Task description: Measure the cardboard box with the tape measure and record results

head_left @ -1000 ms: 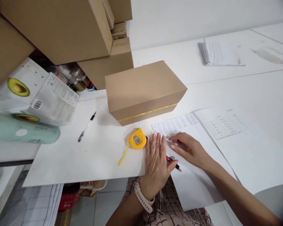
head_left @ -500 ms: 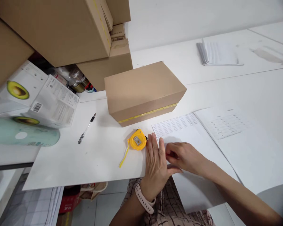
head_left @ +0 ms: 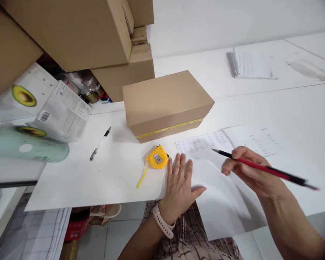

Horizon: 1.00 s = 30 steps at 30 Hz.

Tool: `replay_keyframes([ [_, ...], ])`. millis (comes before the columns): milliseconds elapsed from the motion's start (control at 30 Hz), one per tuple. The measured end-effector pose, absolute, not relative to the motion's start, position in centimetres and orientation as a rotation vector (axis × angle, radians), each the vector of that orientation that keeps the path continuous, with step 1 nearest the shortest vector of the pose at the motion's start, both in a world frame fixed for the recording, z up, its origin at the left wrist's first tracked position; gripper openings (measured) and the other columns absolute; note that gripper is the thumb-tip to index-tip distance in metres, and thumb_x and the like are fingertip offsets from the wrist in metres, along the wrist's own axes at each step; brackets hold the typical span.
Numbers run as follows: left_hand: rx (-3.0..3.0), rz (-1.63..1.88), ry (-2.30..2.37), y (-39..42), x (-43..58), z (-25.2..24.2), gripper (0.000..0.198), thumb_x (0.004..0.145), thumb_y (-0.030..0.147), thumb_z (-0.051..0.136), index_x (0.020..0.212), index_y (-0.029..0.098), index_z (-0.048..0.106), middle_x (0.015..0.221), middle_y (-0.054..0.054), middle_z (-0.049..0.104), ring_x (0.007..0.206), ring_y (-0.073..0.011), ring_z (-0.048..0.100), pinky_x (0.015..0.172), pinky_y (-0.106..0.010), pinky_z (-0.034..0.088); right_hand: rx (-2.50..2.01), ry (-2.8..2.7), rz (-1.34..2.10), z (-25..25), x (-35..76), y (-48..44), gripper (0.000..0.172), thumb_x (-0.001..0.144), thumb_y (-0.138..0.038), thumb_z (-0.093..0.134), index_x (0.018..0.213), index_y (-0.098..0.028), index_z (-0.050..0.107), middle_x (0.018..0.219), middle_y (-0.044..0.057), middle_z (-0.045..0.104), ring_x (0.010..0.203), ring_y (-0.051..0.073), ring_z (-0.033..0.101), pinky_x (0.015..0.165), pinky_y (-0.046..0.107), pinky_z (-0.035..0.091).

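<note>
The right hand (head_left: 268, 184) grips a red pen (head_left: 256, 165) over paper (head_left: 219, 209), tip angled toward the left hand (head_left: 179, 187), which lies palm-down, fingers spread and gripping nothing, at the sheet's edge. The pen looks light, stiff and smooth, best pinched low near its tip; the paper appears thin, easily creased, best pinned flat. A tape measure (head_left: 152, 160) sits just left of the left hand, a box (head_left: 168, 101) beyond.

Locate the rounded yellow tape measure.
Head view, near centre: the tape measure lies on the white table, left of the left hand, in front of the brown cardboard box.
</note>
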State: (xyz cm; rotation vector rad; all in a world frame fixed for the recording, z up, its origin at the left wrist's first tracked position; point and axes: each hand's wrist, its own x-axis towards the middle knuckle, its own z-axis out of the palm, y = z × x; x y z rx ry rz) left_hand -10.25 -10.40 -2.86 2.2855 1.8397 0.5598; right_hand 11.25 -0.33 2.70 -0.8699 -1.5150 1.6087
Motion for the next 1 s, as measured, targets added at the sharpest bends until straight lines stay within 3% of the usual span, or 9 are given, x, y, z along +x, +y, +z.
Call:
replay_keyframes([
  [67,2.293,0.502,1.827,-10.3,-10.3,-2.6,0.088,0.087,0.057,0.070,0.152,0.010,0.035,0.164,-0.024,0.030,0.156,-0.0380,0.017,0.123,-0.067,0.021,-0.935,-1.511,1.596,2.9,8.5,0.0,0.032,0.095,-0.055,0.059,0.085,-0.025,0.056,0.057,-0.001,0.066,0.051,0.017,0.061,0.056,0.032,0.052],
  [133,2.283,0.456,1.822,-10.3,-10.4,-2.2,0.087,0.087,0.056,0.071,0.153,0.012,0.035,0.165,-0.023,0.029,0.155,-0.0386,0.019,0.122,-0.067,0.023,-1.001,-1.499,1.609,2.5,6.0,0.2,0.040,0.099,-0.061,0.045,0.088,-0.024,0.055,0.054,-0.003,0.061,0.050,0.016,0.058,0.059,0.032,0.051],
  [200,2.264,0.445,1.830,-10.3,-10.5,-2.0,0.086,0.087,0.056,0.070,0.154,0.014,0.035,0.165,-0.022,0.029,0.155,-0.0395,0.022,0.121,-0.067,0.024,-1.041,-1.499,1.627,1.4,3.9,0.3,0.048,0.099,-0.066,0.040,0.103,-0.023,0.060,0.069,0.001,0.068,0.065,0.018,0.066,0.070,0.035,0.054],
  [300,2.233,0.487,1.854,-10.4,-10.4,-1.9,0.083,0.089,0.058,0.067,0.151,0.013,0.039,0.162,-0.021,0.035,0.153,-0.0395,0.026,0.122,-0.066,0.024,-1.137,-1.512,1.548,-0.6,2.3,0.5,0.049,0.090,-0.066,0.059,0.112,-0.022,0.064,0.096,0.007,0.074,0.090,0.022,0.069,0.082,0.038,0.054],
  [367,2.217,0.511,1.863,-10.5,-10.4,-2.0,0.081,0.089,0.061,0.065,0.148,0.010,0.042,0.158,-0.021,0.042,0.151,-0.0394,0.030,0.122,-0.064,0.024,-1.220,-1.539,1.440,-1.6,2.0,0.6,0.043,0.082,-0.059,0.073,0.100,-0.021,0.067,0.092,0.006,0.073,0.084,0.021,0.067,0.077,0.035,0.053],
  [467,2.234,0.522,1.854,-10.5,-10.4,-2.1,0.078,0.091,0.061,0.062,0.145,0.007,0.045,0.154,-0.021,0.048,0.149,-0.0399,0.033,0.123,-0.064,0.024,-1.269,-1.624,1.300,-2.1,2.2,0.6,0.033,0.087,-0.053,0.068,0.086,-0.020,0.064,0.075,0.001,0.065,0.069,0.016,0.059,0.065,0.031,0.049],
  [667,2.258,0.541,1.842,-10.6,-10.5,-2.5,0.074,0.093,0.058,0.061,0.144,0.006,0.046,0.148,-0.019,0.053,0.147,-0.0404,0.036,0.122,-0.064,0.024,-1.237,-1.602,1.252,-1.9,1.9,0.1,0.031,0.085,-0.049,0.072,0.087,-0.019,0.062,0.078,0.003,0.066,0.067,0.016,0.059,0.061,0.030,0.049],
  [833,2.289,0.600,1.852,-10.8,-10.6,-2.6,0.057,0.096,0.052,0.058,0.137,0.012,0.053,0.146,-0.018,0.055,0.146,-0.0397,0.038,0.120,-0.065,0.028,-1.268,-1.611,1.117,-2.7,1.6,-0.1,0.033,0.086,-0.044,0.071,0.069,-0.022,0.052,0.060,-0.004,0.050,0.054,0.012,0.045,0.051,0.027,0.039],
  [1000,2.287,0.601,1.847,-10.8,-10.7,-2.5,0.055,0.096,0.049,0.057,0.137,0.013,0.053,0.145,-0.017,0.056,0.146,-0.0383,0.038,0.121,-0.064,0.029,-1.209,-1.700,1.072,-3.1,1.8,-0.2,0.027,0.090,-0.035,0.066,0.071,-0.023,0.049,0.060,-0.005,0.046,0.054,0.011,0.041,0.051,0.027,0.035],
])
